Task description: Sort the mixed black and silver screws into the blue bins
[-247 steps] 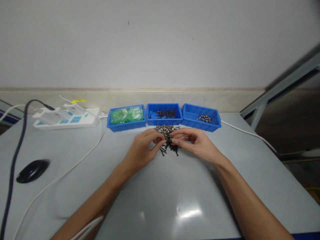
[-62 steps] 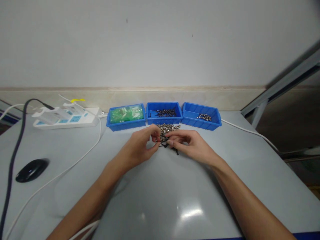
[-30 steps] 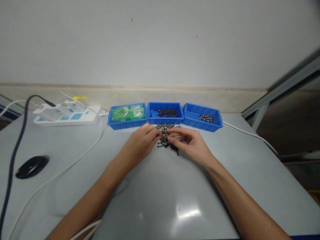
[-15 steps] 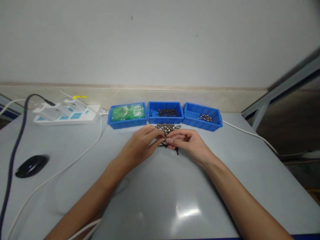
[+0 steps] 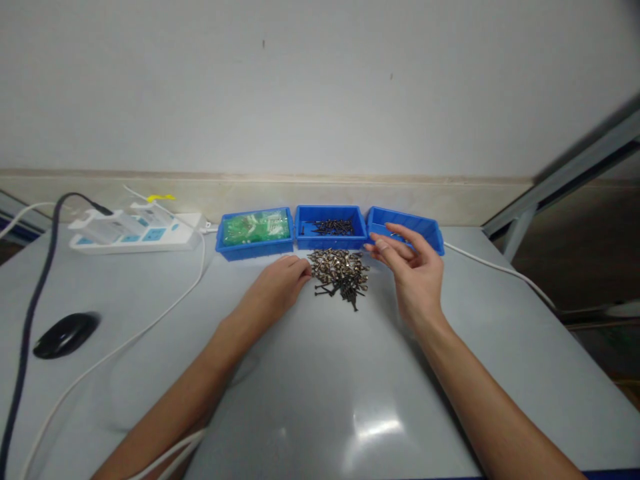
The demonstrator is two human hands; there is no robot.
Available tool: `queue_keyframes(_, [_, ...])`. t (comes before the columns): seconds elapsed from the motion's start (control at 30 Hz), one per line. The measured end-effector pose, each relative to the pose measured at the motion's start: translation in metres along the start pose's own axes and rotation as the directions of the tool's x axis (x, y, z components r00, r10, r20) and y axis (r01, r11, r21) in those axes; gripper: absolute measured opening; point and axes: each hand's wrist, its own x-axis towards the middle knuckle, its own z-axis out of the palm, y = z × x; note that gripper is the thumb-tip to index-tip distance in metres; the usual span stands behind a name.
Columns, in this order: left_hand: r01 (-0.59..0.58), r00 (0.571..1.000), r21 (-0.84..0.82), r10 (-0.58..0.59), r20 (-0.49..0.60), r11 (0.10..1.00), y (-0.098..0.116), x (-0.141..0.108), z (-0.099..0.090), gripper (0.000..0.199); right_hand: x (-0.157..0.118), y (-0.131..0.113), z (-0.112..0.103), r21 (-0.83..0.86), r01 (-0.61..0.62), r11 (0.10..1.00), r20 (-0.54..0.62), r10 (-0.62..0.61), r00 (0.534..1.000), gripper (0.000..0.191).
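A grey surface (image 5: 300, 400) stands against a wall (image 5: 320, 93). On it lies a pile of screws (image 5: 340, 270). At the pile's left edge, the left hand (image 5: 283, 283) is curled; to the pile's right, the right hand (image 5: 415, 267) overlaps a blue bin (image 5: 413, 219), fingers partly spread. Whether either grip holds a screw cannot be told.

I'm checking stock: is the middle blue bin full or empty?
Neither, only partly filled: dark screws lie in the middle blue bin, with bare floor showing beside them.

Screw pile (image 5: 341, 268) on grey table (image 5: 310, 373)
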Motion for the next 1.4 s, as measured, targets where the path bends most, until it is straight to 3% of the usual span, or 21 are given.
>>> queue_keyframes(0.2, [-0.090, 0.968, -0.168, 0.046, -0.245, 0.982, 0.011, -0.001, -0.005, 0.005, -0.011, -0.002, 0.009, -0.159, -0.072, 0.985, 0.351, 0.124, 0.928, 0.035])
queue_keyframes(0.33, [-0.097, 0.964, -0.175, 0.049, -0.260, 0.980, 0.015, -0.002, -0.004, 0.005, -0.016, 0.005, 0.011, -0.225, -0.058, 0.973, 0.486, 0.164, 0.858, 0.038])
queue_keyframes(0.43, [-0.057, 0.988, -0.093, 0.043, -0.146, 0.994, 0.012, -0.001, -0.001, 0.007, -0.015, 0.011, 0.011, -0.228, -0.037, 0.973, 0.468, 0.143, 0.872, 0.033])
queue_keyframes(0.6, [-0.093, 0.995, 0.017, 0.092, 0.022, 0.996, 0.008, -0.001, 0.007, 0.011, -0.012, 0.010, 0.011, -0.174, -0.070, 0.982, 0.400, 0.136, 0.906, 0.029])
queue_keyframes(0.97, [-0.085, 0.996, -0.066, 0.086, 0.019, 0.994, 0.005, -0.006, -0.004, 0.015, -0.009, 0.005, 0.010, -0.154, -0.078, 0.985, 0.387, 0.132, 0.912, 0.028])
queue_keyframes(1.07, [-0.072, 0.996, -0.182, 0.062, -0.056, 0.981, 0.008, -0.004, -0.003, 0.018, -0.009, 0.004, 0.009, -0.165, -0.080, 0.983, 0.379, 0.138, 0.915, 0.028])
queue_keyframes(1.2, [-0.030, 0.984, -0.527, -0.068, -0.165, 0.850, 0.020, -0.001, -0.003, 0.016, -0.011, 0.002, 0.010, -0.176, -0.074, 0.982, 0.428, 0.144, 0.892, 0.029])
queue_keyframes(1.4, [0.118, 0.965, -0.800, -0.258, -0.047, 0.589, 0.031, 0.000, -0.007, 0.040, -0.014, 0.001, 0.010, -0.117, -0.126, 0.985, 0.564, 0.171, 0.808, 0.028])
